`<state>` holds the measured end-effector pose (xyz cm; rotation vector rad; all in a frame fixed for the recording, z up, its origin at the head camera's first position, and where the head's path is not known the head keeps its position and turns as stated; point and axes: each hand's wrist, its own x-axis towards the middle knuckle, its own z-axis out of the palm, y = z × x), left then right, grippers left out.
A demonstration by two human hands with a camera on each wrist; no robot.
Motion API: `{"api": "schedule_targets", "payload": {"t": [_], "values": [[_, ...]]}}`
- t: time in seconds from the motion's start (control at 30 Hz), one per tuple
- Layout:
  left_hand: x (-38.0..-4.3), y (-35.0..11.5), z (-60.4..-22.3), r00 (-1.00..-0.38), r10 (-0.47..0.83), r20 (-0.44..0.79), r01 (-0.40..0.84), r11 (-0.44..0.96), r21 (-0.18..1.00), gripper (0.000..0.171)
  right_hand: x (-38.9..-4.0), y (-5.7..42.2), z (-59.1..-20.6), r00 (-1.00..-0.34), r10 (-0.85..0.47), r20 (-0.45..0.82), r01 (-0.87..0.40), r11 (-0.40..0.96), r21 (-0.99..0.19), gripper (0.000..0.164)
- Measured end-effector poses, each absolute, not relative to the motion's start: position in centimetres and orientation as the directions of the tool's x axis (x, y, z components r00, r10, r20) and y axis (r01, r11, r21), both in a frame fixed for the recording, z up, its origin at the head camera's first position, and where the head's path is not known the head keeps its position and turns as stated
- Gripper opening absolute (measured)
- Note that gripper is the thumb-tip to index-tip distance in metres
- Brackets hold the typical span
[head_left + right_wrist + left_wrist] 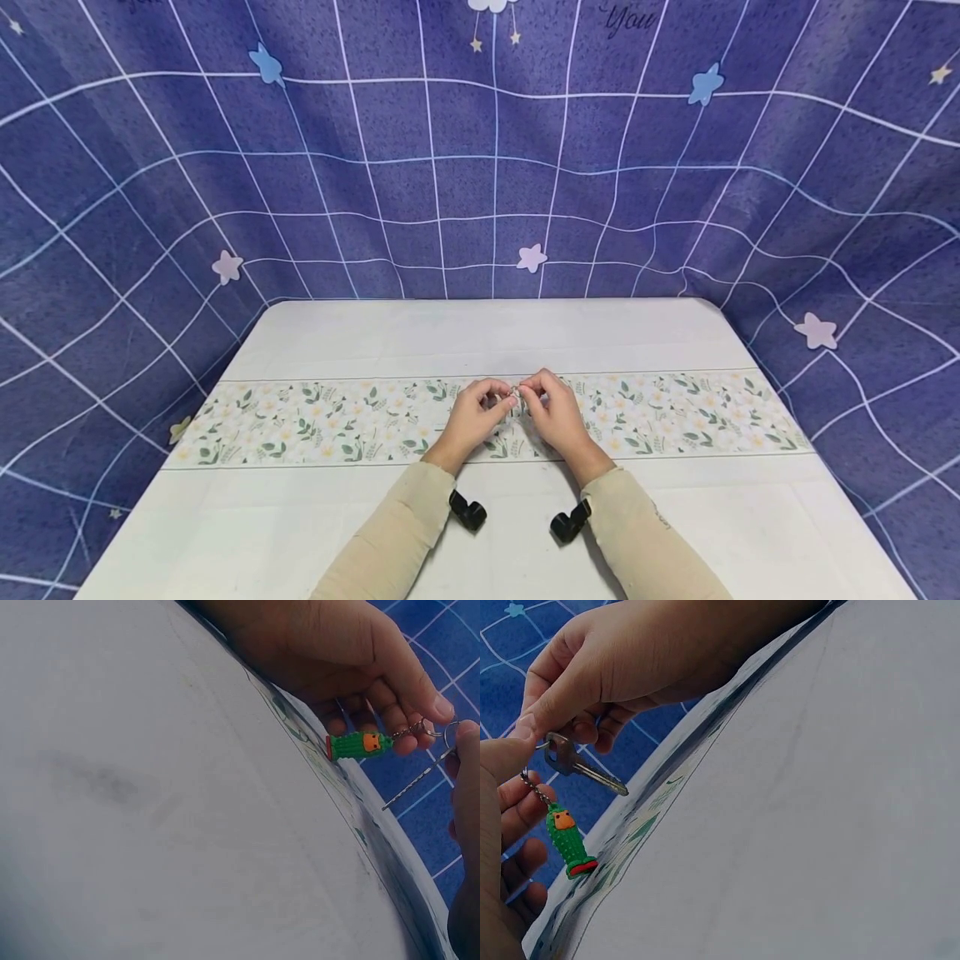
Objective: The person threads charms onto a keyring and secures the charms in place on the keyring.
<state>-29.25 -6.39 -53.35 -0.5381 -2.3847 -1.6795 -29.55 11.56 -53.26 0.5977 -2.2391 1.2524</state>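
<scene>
Both hands meet above the floral band of the table. My left hand (pixel 472 418) pinches the chain end of a keychain between thumb and forefinger. From it hangs a green cactus-shaped charm (pixel 568 838) with an orange face and red base, on a short metal chain (pixel 536 787), close by the left hand's other fingers. My right hand (pixel 556 417) pinches the thin metal key ring (pixel 448 733) at the fingertips. A silver key (pixel 585 766) dangles from that ring, beneath the right hand's fingers in the left wrist view. The fingertips partly hide the ring.
The table (pixel 300 517) has a white cover with a flower-and-leaf band (pixel 315 421) across it. A blue curtain (pixel 465 183) with white grid lines and stars hangs behind and at both sides. Black wrist cameras (pixel 468 511) sit on the beige sleeves (pixel 390 533).
</scene>
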Motion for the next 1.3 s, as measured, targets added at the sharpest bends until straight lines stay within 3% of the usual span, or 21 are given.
{"api": "schedule_targets", "payload": {"t": [0.3,0.97,1.3], "values": [[-29.29,-6.38,-53.30,-0.926,0.201,0.319,0.371,0.349,0.860,0.017,-29.41,11.60,-53.17,-0.783,-0.128,0.609,-0.585,0.483,-0.651,0.006],[-29.34,-6.39,-53.34,-0.906,0.200,0.373,0.422,0.349,0.837,0.015,-29.45,11.59,-53.11,-0.776,-0.144,0.614,-0.588,0.515,-0.624,0.008],[-29.66,-6.37,-53.80,-0.904,0.195,0.380,0.427,0.364,0.828,0.012,-29.38,11.77,-53.20,-0.730,-0.194,0.655,-0.638,0.538,-0.552,0.007]]}}
